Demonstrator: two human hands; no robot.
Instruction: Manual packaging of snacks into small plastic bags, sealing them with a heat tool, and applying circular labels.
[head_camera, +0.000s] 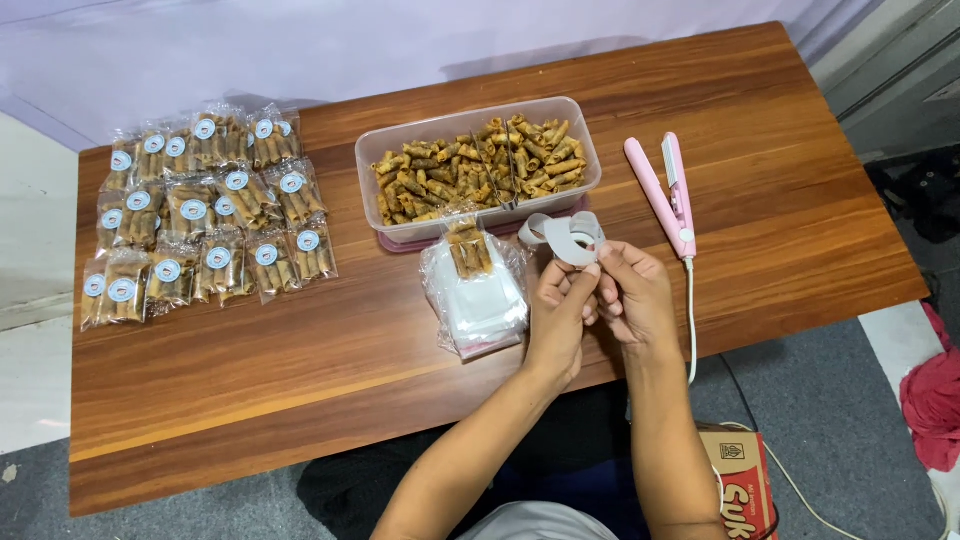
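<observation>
A sticker could be torn or creased, or stuck to a finger, if it is peeled off too fast — the backing strip (565, 238) is curled and loosely held. The left hand (558, 312) is closed on the strip's lower end, fingers pinched; the right hand (632, 293) is pinched against it too, the two hands touching. The strip is held just in front of the clear snack tub (478, 165), with a filled bag (470, 255) laid on the stack of empty bags (478, 300) to its left and the pink sealer (668, 192) on the surface (400, 380) to its right.

left hand (560, 305), right hand (632, 295), fingertips pinched together
</observation>
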